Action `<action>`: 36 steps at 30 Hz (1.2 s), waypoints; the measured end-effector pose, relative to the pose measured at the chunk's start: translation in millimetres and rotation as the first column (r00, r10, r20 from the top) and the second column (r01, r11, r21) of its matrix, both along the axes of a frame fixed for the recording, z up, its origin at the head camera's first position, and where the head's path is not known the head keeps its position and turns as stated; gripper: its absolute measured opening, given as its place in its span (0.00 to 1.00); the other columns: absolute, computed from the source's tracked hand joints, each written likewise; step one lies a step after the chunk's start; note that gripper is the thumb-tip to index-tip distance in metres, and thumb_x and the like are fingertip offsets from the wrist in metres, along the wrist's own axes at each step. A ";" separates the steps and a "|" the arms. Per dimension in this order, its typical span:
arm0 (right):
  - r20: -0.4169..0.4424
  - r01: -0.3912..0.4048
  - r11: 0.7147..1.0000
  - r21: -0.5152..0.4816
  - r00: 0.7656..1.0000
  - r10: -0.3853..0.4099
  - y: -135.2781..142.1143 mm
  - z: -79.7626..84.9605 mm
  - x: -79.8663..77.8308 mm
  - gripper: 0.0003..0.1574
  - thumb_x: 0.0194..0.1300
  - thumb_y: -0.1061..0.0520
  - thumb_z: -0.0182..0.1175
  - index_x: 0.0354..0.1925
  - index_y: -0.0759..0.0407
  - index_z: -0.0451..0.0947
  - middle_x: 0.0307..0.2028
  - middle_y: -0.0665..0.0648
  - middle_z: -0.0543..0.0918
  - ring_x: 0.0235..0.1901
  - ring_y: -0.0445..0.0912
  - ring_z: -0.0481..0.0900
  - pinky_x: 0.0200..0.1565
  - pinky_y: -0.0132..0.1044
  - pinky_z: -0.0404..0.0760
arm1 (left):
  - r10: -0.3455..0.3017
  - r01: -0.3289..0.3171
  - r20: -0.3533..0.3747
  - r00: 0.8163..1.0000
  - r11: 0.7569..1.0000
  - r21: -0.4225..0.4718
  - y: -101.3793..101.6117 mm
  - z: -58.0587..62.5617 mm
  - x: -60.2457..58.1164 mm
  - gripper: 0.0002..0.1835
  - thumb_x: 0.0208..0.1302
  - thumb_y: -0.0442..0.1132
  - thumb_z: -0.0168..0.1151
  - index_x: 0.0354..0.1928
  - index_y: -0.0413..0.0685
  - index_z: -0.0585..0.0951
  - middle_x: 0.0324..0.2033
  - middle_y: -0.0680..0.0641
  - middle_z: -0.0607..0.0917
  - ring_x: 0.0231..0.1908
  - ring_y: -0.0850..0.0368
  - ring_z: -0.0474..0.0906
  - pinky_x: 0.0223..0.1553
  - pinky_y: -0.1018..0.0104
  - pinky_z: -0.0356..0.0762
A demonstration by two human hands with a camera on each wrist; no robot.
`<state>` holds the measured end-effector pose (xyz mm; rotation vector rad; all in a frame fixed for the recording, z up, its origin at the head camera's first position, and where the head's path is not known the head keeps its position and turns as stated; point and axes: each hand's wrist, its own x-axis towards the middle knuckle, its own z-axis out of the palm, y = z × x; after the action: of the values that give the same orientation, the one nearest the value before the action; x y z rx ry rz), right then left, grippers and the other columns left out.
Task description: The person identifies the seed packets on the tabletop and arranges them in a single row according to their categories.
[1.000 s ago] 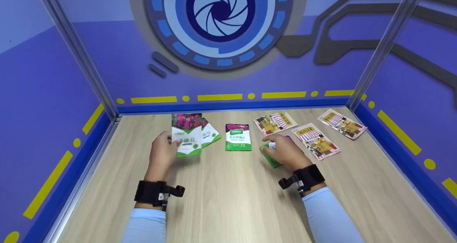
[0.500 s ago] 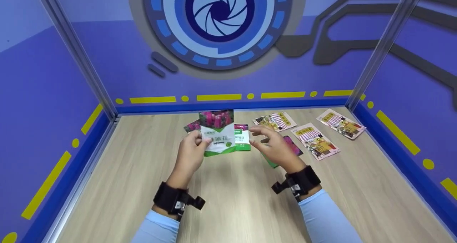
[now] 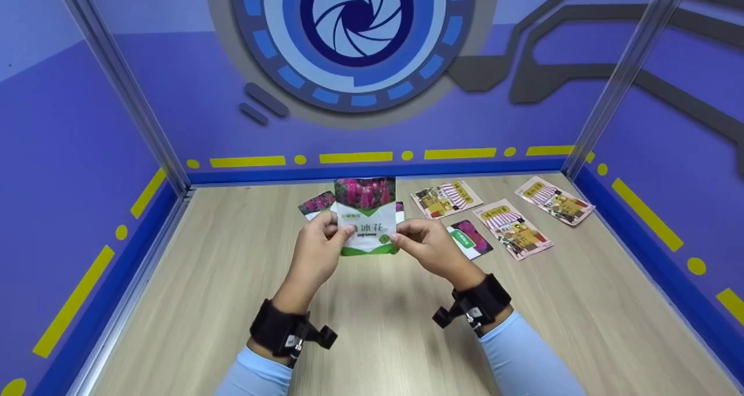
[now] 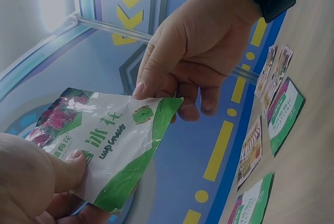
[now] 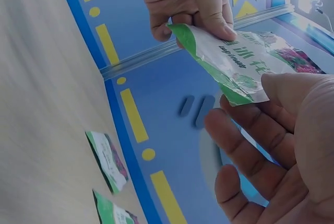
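Note:
A flower seed packet (image 3: 367,210) with pink blooms, a white middle and a green lower band is held up above the table. My left hand (image 3: 317,248) pinches its left edge, thumb on the front. On the opposite edge, the thumb and forefinger of my right hand (image 3: 435,248) grip it. Looser fingers of the right hand (image 5: 271,145) spread below the packet in the right wrist view. Behind the held packet lie two similar packets, mostly hidden; the left one (image 3: 318,203) shows its pink top. Another green-and-white packet (image 3: 472,239) lies just beyond my right hand.
Several pink packets with striped awnings lie at the back right: one behind (image 3: 446,199), one nearer (image 3: 514,229) and one by the corner (image 3: 555,201). The wooden table (image 3: 372,338) meets blue-purple panels (image 3: 360,134) at the back and both sides.
My left hand has carried the seed packet rightward to the middle. My right hand has left the packet on the table, moved left and taken the held packet's right edge.

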<state>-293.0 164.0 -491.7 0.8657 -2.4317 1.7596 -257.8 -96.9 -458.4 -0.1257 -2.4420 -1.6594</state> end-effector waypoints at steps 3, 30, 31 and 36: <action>0.022 -0.013 0.999 -0.032 1.000 0.013 0.4 0.0 0.1 0.11 0.82 0.61 0.68 0.51 0.70 0.91 0.43 0.69 0.93 0.35 0.40 0.89 0.41 0.29 0.89 | -0.015 0.015 -0.011 1.000 1.000 0.004 0.5 1.7 1.6 0.06 0.80 0.37 0.73 0.45 0.43 0.85 0.33 0.50 0.92 0.30 0.60 0.77 0.28 0.70 0.69; 0.045 0.025 0.983 -0.180 0.999 -0.017 5.1 8.1 1.4 0.11 0.81 0.65 0.67 0.47 0.77 0.86 0.30 0.46 0.89 0.25 0.39 0.87 0.34 0.32 0.87 | -0.131 0.133 -0.026 0.991 0.986 0.104 -2.3 4.3 4.2 0.12 0.87 0.35 0.61 0.61 0.36 0.85 0.39 0.41 0.92 0.32 0.54 0.87 0.35 0.70 0.84; 0.046 0.025 0.982 -0.187 0.999 -0.017 5.2 8.0 1.3 0.11 0.81 0.65 0.67 0.47 0.77 0.86 0.30 0.47 0.88 0.25 0.39 0.87 0.33 0.31 0.87 | -0.134 0.136 -0.026 0.991 0.985 0.109 -1.9 4.6 4.6 0.11 0.87 0.34 0.62 0.61 0.37 0.85 0.38 0.41 0.92 0.32 0.54 0.88 0.35 0.70 0.84; 0.058 0.026 0.976 -0.215 0.998 -0.013 5.7 9.1 1.9 0.11 0.80 0.65 0.67 0.47 0.78 0.85 0.30 0.47 0.88 0.25 0.40 0.86 0.33 0.31 0.88 | -0.148 0.151 -0.034 0.988 0.982 0.113 -1.3 5.8 5.6 0.11 0.85 0.33 0.64 0.62 0.37 0.85 0.35 0.43 0.91 0.30 0.54 0.89 0.34 0.69 0.86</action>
<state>-291.0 169.6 -482.6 0.7770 -2.2155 2.0196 -252.2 -98.3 -452.6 -0.3188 -2.3626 -1.8437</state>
